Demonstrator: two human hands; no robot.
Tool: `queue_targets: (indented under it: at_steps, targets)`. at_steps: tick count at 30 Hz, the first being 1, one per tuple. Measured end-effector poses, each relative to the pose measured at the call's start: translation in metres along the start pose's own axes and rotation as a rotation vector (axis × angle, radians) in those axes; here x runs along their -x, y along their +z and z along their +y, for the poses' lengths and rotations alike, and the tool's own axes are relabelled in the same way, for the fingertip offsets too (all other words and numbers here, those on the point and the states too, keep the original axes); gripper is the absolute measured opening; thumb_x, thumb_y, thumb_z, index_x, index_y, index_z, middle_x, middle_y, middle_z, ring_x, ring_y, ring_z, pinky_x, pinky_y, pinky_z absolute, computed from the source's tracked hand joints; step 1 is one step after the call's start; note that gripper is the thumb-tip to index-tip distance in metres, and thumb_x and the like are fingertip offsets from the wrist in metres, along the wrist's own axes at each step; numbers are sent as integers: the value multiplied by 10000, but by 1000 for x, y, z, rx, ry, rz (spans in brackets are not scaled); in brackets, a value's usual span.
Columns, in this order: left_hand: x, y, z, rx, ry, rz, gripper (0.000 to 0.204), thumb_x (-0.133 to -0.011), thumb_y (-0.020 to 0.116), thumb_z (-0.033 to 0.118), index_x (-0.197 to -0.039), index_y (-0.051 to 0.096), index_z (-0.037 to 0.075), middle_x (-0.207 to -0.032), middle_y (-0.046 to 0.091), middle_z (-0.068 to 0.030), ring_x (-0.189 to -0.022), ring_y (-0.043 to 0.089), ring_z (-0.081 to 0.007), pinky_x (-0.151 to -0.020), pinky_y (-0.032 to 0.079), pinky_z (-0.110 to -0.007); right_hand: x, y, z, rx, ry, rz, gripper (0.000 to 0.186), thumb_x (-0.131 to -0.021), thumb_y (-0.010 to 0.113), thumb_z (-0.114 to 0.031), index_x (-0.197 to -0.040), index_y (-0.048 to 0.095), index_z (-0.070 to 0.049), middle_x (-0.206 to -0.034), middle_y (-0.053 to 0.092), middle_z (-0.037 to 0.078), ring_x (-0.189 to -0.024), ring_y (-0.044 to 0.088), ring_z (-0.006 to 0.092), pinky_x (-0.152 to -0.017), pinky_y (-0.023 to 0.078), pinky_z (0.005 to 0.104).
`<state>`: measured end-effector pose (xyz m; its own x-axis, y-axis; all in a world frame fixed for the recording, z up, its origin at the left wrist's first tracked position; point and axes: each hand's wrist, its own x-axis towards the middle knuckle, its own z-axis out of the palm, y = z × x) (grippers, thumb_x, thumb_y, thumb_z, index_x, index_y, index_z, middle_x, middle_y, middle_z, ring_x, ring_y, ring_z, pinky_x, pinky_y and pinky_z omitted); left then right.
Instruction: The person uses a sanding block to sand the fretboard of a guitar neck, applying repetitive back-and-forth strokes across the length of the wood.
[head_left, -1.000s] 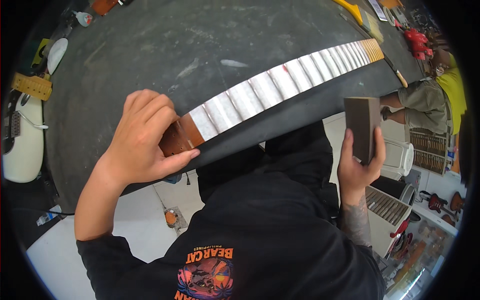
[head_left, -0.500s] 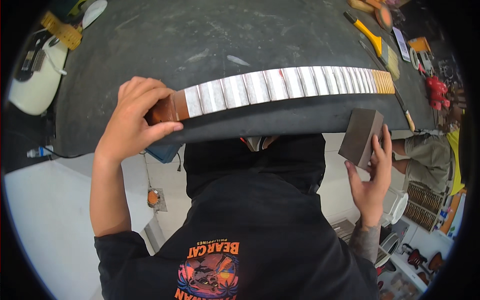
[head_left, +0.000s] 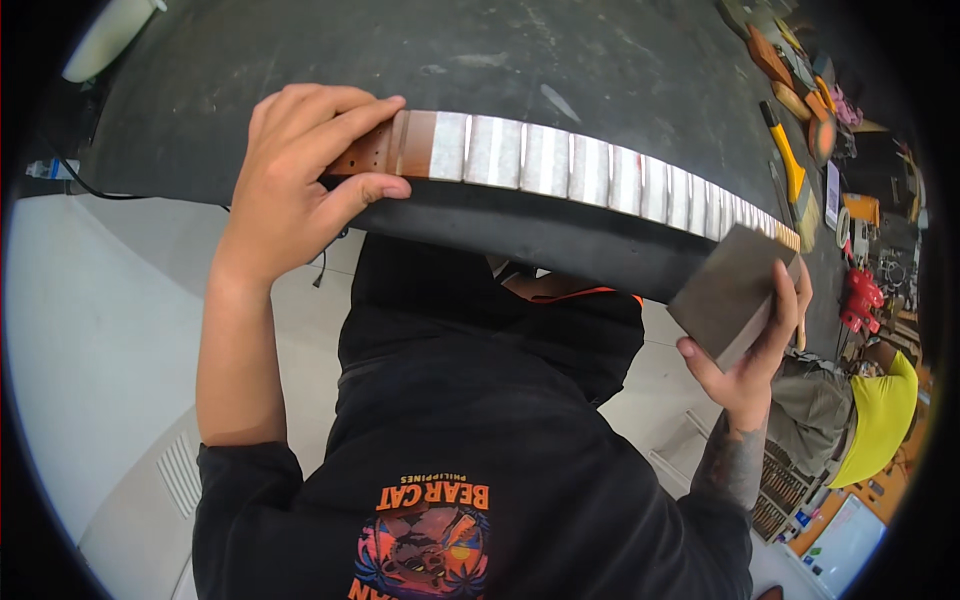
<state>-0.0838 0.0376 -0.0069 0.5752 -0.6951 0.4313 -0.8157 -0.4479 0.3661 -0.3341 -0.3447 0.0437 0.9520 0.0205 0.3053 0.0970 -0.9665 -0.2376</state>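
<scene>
Where bench (head_left: 600,60) ends, block (head_left: 732,290) overhangs.

The neck (head_left: 590,172) is being shown mostly in silver-white with dark crosswise stripes; near it, the block (head_left: 728,290) is being shown in plain grey-brown.

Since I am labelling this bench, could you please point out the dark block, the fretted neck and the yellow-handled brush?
Dark block (head_left: 731,290): head view, on its broad flat face.
Fretted neck (head_left: 590,172): head view, on a silvery section near its middle.
Yellow-handled brush (head_left: 788,160): head view, on its yellow handle.
</scene>
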Motion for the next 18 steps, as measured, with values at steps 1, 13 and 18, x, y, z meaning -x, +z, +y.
queue_targets:
  at_steps: [1, 13, 18]
  targets:
    - [-1, 2, -1, -8, 16, 2, 563, -827, 811, 392, -1268, 730, 52, -1174, 701, -80, -1105, 604, -285, -1033, 397, -414, -15, 7, -4, 15, -56, 26, 1198, -648, 939, -481, -1598, 335, -73, -1549, 351, 267, -1474, 355, 440, -1189, 310, 567]
    - [-4, 7, -8, 34, -18, 30, 573, -908, 696, 478, -1270, 728, 34, -1122, 705, -72, -1040, 616, -294, -1003, 421, -429, -152, 51, -49, -236, -459, -50, 1277, -582, 998, -569, -1592, 357, -125, -1505, 369, 326, -1368, 487, 468, -1044, 505, 570]
    - [-6, 5, -7, 37, -20, 31, 580, -890, 710, 470, -1270, 730, 33, -1113, 704, -75, -1029, 616, -301, -984, 434, -438, -172, 59, -69, -270, -588, -67, 1314, -552, 989, -638, -1573, 368, -89, -1454, 395, 346, -1287, 554, 457, -985, 543, 539]
